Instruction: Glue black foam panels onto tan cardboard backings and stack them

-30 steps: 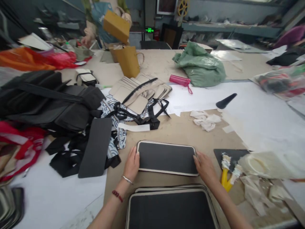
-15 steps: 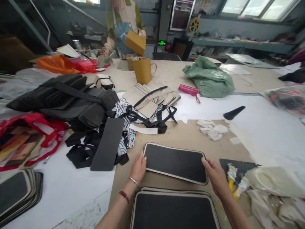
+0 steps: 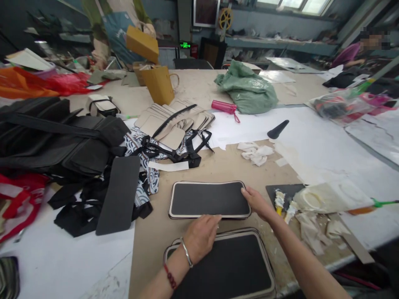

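A black panel with a pale border (image 3: 209,200) lies flat on the brown board (image 3: 149,257). My right hand (image 3: 256,202) grips its right end, the fingers at the upper right corner. My left hand (image 3: 202,236), with a silver bangle and red beads at the wrist, is at the panel's near edge, fingers stretched out and close together, holding nothing visible. Below it lies a stack of similar larger black panels (image 3: 233,265), partly covered by my left hand and forearm.
Black bags (image 3: 71,145) and a dark grey strip (image 3: 120,195) are left. Beige pieces (image 3: 173,137), a pink case (image 3: 223,106) and a green bag (image 3: 246,89) lie farther back. Glue brushes (image 3: 279,201) are right. A person (image 3: 124,20) stands across the table; another sits far right.
My left hand has left the panel's left end and moved right to its near edge. The panel now lies level on the board. The view has turned to the right.
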`<state>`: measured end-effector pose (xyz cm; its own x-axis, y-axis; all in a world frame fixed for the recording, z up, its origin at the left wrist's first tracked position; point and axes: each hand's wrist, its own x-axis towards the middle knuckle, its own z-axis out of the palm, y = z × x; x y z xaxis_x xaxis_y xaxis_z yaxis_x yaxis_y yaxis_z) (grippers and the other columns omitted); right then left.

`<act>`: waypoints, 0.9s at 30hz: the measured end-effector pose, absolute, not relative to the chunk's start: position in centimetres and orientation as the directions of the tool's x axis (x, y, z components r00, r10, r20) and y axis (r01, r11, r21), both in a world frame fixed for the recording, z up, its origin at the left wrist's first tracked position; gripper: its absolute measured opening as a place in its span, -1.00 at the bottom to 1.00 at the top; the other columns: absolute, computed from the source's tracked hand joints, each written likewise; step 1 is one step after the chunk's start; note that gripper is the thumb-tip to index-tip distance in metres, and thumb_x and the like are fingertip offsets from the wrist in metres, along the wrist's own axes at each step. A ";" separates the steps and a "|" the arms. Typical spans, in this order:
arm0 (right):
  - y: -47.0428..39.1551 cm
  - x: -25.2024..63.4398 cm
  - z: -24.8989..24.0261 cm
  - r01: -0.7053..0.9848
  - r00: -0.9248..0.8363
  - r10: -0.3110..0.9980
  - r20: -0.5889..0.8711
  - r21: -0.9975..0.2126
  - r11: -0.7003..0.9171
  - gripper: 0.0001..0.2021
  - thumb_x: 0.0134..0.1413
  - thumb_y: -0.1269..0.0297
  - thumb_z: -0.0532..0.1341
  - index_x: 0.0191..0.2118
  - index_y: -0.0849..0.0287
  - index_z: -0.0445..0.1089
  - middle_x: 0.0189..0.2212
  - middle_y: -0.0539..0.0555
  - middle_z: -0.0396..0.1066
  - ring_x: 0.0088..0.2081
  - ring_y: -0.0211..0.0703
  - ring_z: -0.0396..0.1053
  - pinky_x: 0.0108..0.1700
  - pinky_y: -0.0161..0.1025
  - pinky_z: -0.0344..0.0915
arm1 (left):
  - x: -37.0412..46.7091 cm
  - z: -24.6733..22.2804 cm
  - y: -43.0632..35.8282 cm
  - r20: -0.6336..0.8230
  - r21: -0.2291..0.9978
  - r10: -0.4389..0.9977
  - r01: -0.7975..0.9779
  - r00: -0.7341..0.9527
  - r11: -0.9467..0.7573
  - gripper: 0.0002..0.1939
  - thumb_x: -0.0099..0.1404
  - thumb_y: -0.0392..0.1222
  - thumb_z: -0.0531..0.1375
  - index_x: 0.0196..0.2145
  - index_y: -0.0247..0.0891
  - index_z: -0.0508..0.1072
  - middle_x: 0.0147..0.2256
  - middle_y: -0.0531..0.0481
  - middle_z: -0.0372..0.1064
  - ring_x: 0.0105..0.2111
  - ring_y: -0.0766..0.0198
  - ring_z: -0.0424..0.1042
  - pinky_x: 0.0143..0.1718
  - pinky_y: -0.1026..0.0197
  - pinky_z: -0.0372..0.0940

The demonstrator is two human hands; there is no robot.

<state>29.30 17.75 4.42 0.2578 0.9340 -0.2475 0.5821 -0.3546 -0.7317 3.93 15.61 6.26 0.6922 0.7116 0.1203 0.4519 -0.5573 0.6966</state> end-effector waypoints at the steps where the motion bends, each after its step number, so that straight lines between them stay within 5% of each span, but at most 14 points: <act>1: 17.9 29.4 4.5 0.563 0.241 0.934 -0.265 -0.745 -0.357 -0.65 0.06 0.08 -0.03 -0.27 0.18 0.39 -0.29 0.12 0.43 -0.18 -0.04 0.33 -0.12 -0.12 0.26 | 5.0 6.2 15.2 0.096 0.703 0.661 0.419 0.745 -0.574 -0.63 0.25 -0.37 -0.05 0.00 -0.23 0.28 -0.18 -0.09 0.40 -0.16 0.26 0.37 -0.09 0.19 0.34; 6: 18.6 29.6 4.8 0.465 0.168 0.928 -0.333 -0.803 -0.373 -0.66 0.08 0.11 -0.03 -0.23 0.22 0.37 -0.30 0.11 0.42 -0.18 -0.05 0.32 -0.10 -0.12 0.24 | 8.8 4.0 14.3 -0.004 0.660 0.465 0.351 0.885 -0.664 -0.51 0.15 -0.44 -0.01 0.06 -0.28 0.22 0.06 -0.18 0.22 0.08 0.16 0.19 0.10 0.09 0.18; 11: 18.7 29.4 5.6 0.340 0.107 0.914 -0.391 -0.849 -0.403 -0.64 0.09 0.07 -0.03 -0.20 0.22 0.33 -0.34 0.08 0.42 -0.24 -0.08 0.34 -0.18 -0.15 0.28 | 10.0 3.0 14.5 -0.029 0.628 0.461 0.375 0.887 -0.682 -0.44 0.21 -0.29 0.05 0.17 -0.22 0.05 0.17 -0.19 0.04 0.16 0.07 0.05 0.15 -0.01 0.07; 15: 18.7 29.1 6.0 0.232 0.074 0.892 -0.445 -0.863 -0.450 -0.66 0.07 0.07 -0.02 -0.23 0.23 0.31 -0.39 0.07 0.41 -0.28 -0.09 0.33 -0.23 -0.16 0.28 | 10.2 3.4 15.2 -0.155 0.653 0.536 0.493 0.830 -0.575 -0.34 0.21 -0.05 0.09 0.21 -0.16 -0.06 0.13 -0.18 0.12 0.10 0.00 0.15 0.09 -0.06 0.14; 19: 18.8 28.9 6.2 0.202 0.083 0.867 -0.492 -0.843 -0.498 -0.70 0.07 0.07 0.00 -0.30 0.20 0.28 -0.42 0.03 0.38 -0.32 -0.12 0.31 -0.28 -0.18 0.28 | 10.4 3.7 16.0 -0.255 0.660 0.603 0.592 0.756 -0.463 -0.44 0.23 0.02 0.05 0.15 -0.19 0.11 0.04 -0.21 0.25 0.04 -0.05 0.23 0.05 -0.10 0.17; 27: 19.7 29.0 6.2 0.146 0.048 0.797 -0.603 -0.785 -0.602 -0.72 0.09 0.09 0.00 -0.41 0.20 0.27 -0.52 0.03 0.35 -0.44 -0.17 0.31 -0.43 -0.26 0.25 | 10.7 4.9 16.2 -0.196 0.651 0.579 0.547 0.791 -0.526 -0.55 0.27 -0.12 0.02 0.10 -0.26 0.17 0.02 -0.19 0.27 0.00 0.03 0.28 0.03 -0.02 0.22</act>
